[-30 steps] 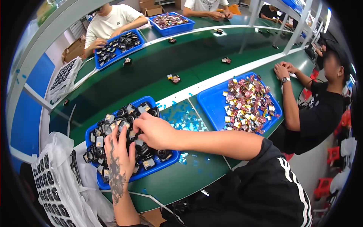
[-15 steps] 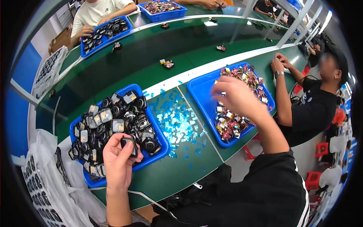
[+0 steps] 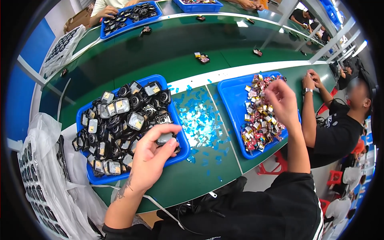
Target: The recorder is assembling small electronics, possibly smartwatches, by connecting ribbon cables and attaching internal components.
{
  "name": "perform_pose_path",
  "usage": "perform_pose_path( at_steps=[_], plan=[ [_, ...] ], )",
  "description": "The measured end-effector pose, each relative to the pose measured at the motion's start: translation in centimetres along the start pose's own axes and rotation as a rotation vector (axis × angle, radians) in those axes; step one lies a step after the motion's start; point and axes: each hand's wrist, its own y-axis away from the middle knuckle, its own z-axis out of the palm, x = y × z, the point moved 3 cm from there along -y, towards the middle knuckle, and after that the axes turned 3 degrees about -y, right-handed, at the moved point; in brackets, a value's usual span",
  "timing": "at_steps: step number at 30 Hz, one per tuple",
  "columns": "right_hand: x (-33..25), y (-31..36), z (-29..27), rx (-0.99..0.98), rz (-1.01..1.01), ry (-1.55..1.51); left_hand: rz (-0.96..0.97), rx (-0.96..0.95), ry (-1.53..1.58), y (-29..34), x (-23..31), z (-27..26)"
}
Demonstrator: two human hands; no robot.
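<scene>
Over the right edge of the left blue tray [image 3: 184, 155], my left hand [image 3: 149, 156] has its thumb and forefinger spread apart. A grey-backed watch case [image 3: 165, 138] shows between them, seemingly lying in the tray rather than gripped. That tray is heaped with black watch cases [image 3: 116, 132], some with grey backs and others with round sensor windows. My right hand [image 3: 283, 103] hovers above the right blue tray [image 3: 230, 94], fingers loosely curved and apart, with nothing visible in them. Small red, white and yellow electronic parts [image 3: 260, 124] are piled in this tray.
Blue film pieces [image 3: 200, 122] litter the green table between the trays. A conveyor belt [image 3: 168, 52] beyond carries several small parts [image 3: 203, 58]. Plastic-wrapped racks of cases [image 3: 38, 176] stand left. A co-worker [image 3: 336, 124] sits at right; another person's hand [image 3: 108, 12] is by a far tray [image 3: 130, 18].
My left hand has moved right and opened, letting go of the black watch case. My right hand has shifted right over its tray. The view has shifted, too.
</scene>
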Motion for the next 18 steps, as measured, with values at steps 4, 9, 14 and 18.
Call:
perform_pose_path(
  at_steps=[4, 9, 14, 18],
  plan=[
    [0.8, -0.6, 0.3, 0.037, 0.054, -0.044, 0.025, -0.048, -0.056, 0.0, 0.5, 0.4],
    [0.4, 0.0, -0.2, -0.041, 0.159, -0.376, 0.049, -0.009, -0.154, 0.4, 0.2, 0.1],
    [-4.4, 2.8, 3.3, -0.223, 0.183, -0.627, 0.173, -0.004, -0.466, -0.2, 0.9, 1.6],
    [-9.1, 4.5, 8.1, -0.349, 0.132, -0.774, 0.316, -0.041, -0.566, -0.8, 1.5, 3.7]
  ],
)
